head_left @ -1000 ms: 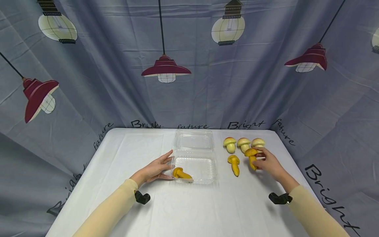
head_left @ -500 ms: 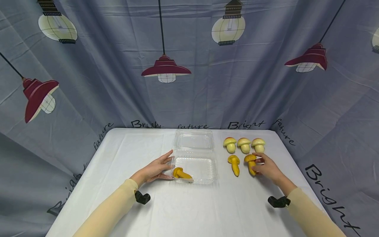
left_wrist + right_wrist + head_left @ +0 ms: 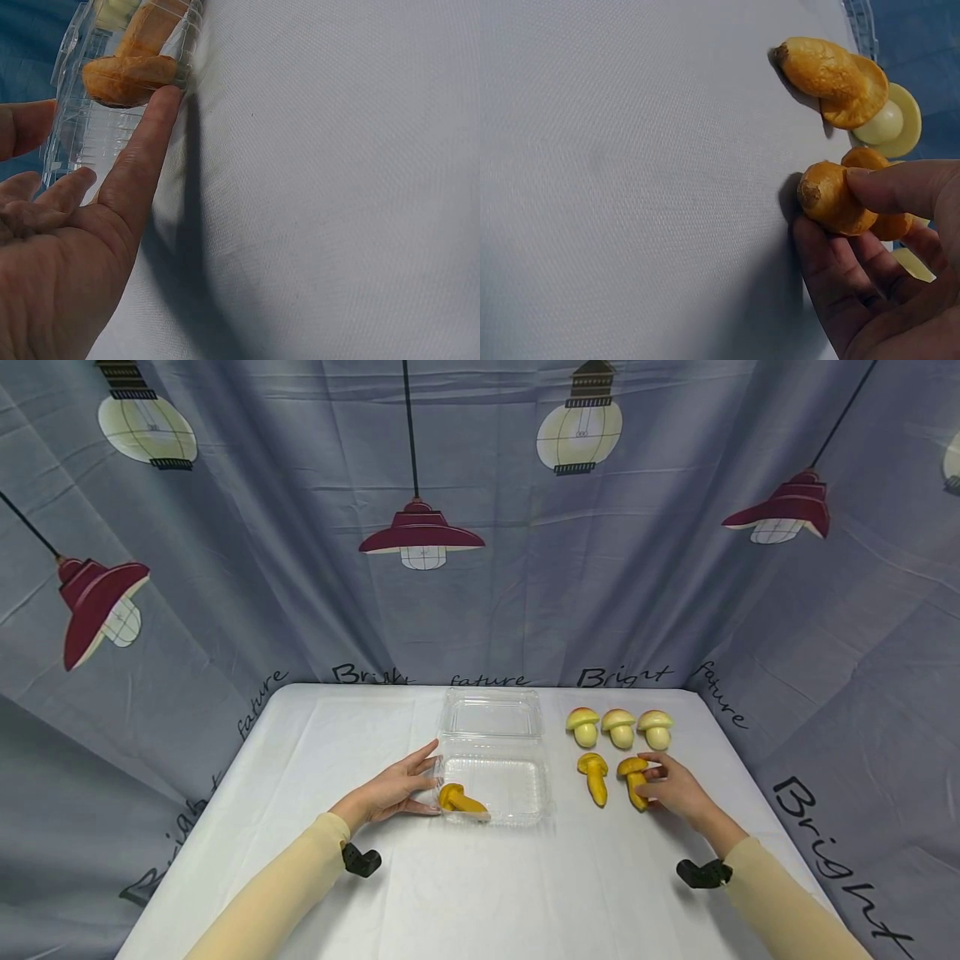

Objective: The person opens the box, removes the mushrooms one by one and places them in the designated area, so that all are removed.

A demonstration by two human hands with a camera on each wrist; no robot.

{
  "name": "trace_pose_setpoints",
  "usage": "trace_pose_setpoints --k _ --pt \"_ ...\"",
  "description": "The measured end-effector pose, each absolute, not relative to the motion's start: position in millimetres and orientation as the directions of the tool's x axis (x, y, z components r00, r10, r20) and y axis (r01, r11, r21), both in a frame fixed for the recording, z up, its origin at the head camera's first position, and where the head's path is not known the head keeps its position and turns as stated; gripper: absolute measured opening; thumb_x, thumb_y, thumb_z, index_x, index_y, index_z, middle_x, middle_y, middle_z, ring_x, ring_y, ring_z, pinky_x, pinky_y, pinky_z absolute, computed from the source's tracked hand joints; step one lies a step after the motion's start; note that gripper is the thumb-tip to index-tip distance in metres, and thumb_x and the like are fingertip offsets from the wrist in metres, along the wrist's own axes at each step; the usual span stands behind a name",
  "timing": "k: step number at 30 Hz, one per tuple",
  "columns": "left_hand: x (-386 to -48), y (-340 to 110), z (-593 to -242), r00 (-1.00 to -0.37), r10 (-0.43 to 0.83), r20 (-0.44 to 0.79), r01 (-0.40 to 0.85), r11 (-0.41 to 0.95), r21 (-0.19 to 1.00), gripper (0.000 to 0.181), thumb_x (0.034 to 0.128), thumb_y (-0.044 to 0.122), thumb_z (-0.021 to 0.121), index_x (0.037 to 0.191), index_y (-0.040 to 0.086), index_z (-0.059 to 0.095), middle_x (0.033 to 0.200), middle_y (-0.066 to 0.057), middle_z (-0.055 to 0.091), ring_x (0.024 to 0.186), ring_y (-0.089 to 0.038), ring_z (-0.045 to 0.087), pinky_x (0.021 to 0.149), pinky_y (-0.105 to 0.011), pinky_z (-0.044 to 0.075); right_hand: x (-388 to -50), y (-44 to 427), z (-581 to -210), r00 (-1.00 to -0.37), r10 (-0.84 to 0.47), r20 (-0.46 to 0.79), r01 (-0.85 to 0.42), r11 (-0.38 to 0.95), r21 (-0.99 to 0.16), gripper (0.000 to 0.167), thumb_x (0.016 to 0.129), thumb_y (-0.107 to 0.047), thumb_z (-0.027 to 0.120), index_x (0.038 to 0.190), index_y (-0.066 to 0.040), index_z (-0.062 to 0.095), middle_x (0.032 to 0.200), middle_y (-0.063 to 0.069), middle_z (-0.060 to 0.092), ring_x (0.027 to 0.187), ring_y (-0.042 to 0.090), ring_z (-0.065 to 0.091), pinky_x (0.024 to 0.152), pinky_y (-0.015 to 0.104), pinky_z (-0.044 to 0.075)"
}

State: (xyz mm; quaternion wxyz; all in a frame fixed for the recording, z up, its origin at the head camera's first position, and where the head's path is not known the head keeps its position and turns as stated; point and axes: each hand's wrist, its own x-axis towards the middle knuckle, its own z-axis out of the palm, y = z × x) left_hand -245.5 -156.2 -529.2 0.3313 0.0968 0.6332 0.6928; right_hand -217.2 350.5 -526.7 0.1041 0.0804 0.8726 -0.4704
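My right hand (image 3: 675, 789) pinches the stem of an orange-yellow mushroom (image 3: 633, 768) between thumb and fingers, low over the white table. The right wrist view shows its stem end (image 3: 825, 196) under the thumb. A matching mushroom (image 3: 594, 778) lies just left of it. My left hand (image 3: 393, 787) has its fingers spread against the left side of a clear plastic clamshell box (image 3: 517, 820), whose lid is folded back. One orange-yellow mushroom (image 3: 461, 799) lies inside at the front left. In the left wrist view a straight digit (image 3: 142, 157) touches the box wall near that mushroom (image 3: 124, 79).
Three pale mushrooms with yellowish caps stand in a row at the back right, the middle one (image 3: 618, 729) between two others. The box's lid (image 3: 491, 714) lies flat toward the table's back edge. A grey curtain (image 3: 480, 627) hangs behind the table (image 3: 480, 893).
My right hand has moved toward the front with the orange-yellow mushroom, away from the pale row, bringing it level with its match. The left hand and the box have not moved.
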Motion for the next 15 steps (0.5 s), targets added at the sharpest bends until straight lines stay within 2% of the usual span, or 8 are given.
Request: trace_pose_setpoints --k 15 --pt "-244.7 -155.8 -528.5 -0.765 0.580 -0.280 -0.329 0.023 0.944 0.081 0.1057 0.000 0.050 0.167 0.028 0.004 0.171 -0.014 -0.001 0.139 -0.045 0.042 0.091 -0.051 0.059 -217.1 348.2 -530.3 -0.963 0.044 -0.268 0.247 0.547 -0.800 0.075 0.090 -0.006 0.075 0.153 0.003 0.035 0.120 0.024 0.050 0.095 0.031 0.056 0.073 0.036 0.061"
